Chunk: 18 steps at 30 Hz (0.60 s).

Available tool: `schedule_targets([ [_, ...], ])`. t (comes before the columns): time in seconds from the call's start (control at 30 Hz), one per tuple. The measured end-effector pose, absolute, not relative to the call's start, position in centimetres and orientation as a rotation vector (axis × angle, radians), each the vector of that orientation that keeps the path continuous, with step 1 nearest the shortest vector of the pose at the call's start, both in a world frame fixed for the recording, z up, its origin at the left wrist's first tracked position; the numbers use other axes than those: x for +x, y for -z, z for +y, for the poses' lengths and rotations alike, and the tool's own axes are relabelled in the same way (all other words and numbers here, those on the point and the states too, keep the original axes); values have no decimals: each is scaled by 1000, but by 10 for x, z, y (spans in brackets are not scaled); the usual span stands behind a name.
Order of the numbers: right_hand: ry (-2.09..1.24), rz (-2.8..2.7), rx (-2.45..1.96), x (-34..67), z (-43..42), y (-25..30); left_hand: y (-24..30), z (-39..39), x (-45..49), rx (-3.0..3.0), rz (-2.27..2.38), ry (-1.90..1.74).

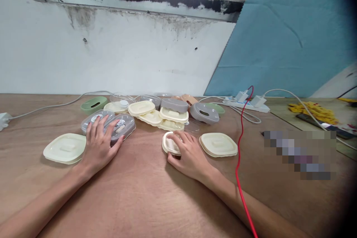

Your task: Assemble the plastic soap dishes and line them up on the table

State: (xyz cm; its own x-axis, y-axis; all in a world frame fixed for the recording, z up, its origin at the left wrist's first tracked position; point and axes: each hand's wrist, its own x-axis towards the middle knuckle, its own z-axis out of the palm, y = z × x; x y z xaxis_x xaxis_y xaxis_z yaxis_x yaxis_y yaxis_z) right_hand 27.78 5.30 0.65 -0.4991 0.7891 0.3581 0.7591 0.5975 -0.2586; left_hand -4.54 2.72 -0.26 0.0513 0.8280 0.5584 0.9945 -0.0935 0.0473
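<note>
My left hand (pixel 100 140) rests with fingers spread over two grey plastic cases with clear lids and round stickers; one grey case (pixel 126 126) shows beside its fingertips. Left of that wrist, partly covered by it, lies a cream plastic lid (pixel 65 148). My right hand (pixel 188 152) is closed round the edge of another cream lid (pixel 168 143) on the table, thumb at the near side and fingers across the top. The palm hides part of it. Just right of this hand lies a further cream lid (pixel 219 144), apart from the fingers.
Behind the hands is a pile of cream lids (pixel 141 108), grey slotted covers (pixel 205 113) and a green slotted cover (pixel 94 104). A red cable (pixel 238 178) crosses my right forearm. A white power strip (pixel 259 108) and yellow gloves (pixel 312 111) lie right.
</note>
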Motion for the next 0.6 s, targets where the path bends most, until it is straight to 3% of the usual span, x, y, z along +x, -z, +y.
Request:
schedule_targets([
  [0.17,-332,-2479,-868,275,49,-5,-6,22,-39,-2132,-1520,751],
  [0.3,-276,-2431,-737,274,50,-5,-12,13,-29,-2374,-1258,777],
  [0.6,146,-2176,-1476,304,90,1,-14,6,-23,-2973,-1063,394],
])
